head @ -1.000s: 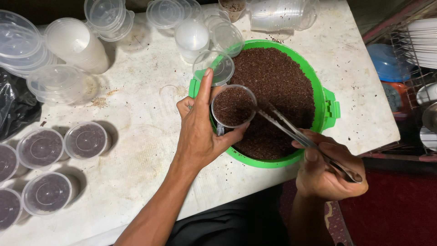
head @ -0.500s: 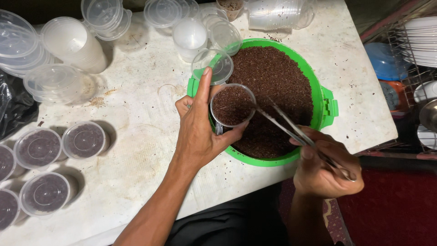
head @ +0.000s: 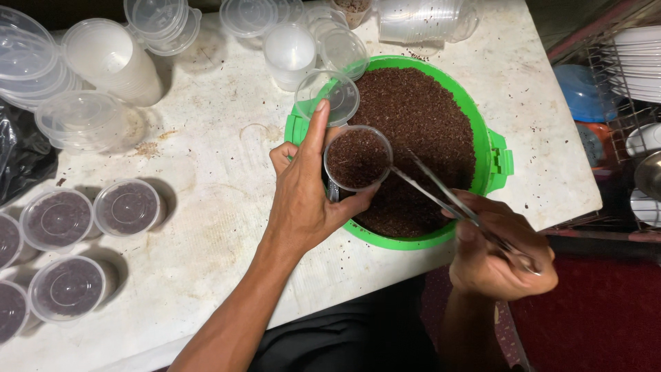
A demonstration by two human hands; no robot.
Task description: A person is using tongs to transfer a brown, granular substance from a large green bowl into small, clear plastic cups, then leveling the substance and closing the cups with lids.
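Holding a nearly full clear cup (head: 357, 158) over the green tub (head: 497, 160), left hand (head: 303, 200) gripped it while right hand (head: 502, 258) pinched metal tongs (head: 454, 203); approx. six lidded cups (head: 127, 207) done on tabletop (head: 206, 172), empties (head: 110, 58) left.

Tongs (head: 454, 203) tips shifted left, now touching filled cup (head: 357, 158) rim.

The small clear cup (head: 357, 158) has its lower wall hidden behind the left hand (head: 303, 200) fingers (head: 359, 202). The metal tongs (head: 454, 203) handle end is covered inside the right hand (head: 499, 258) fingers. Filled lidded cups (head: 10, 310) are cut off at the left edge.
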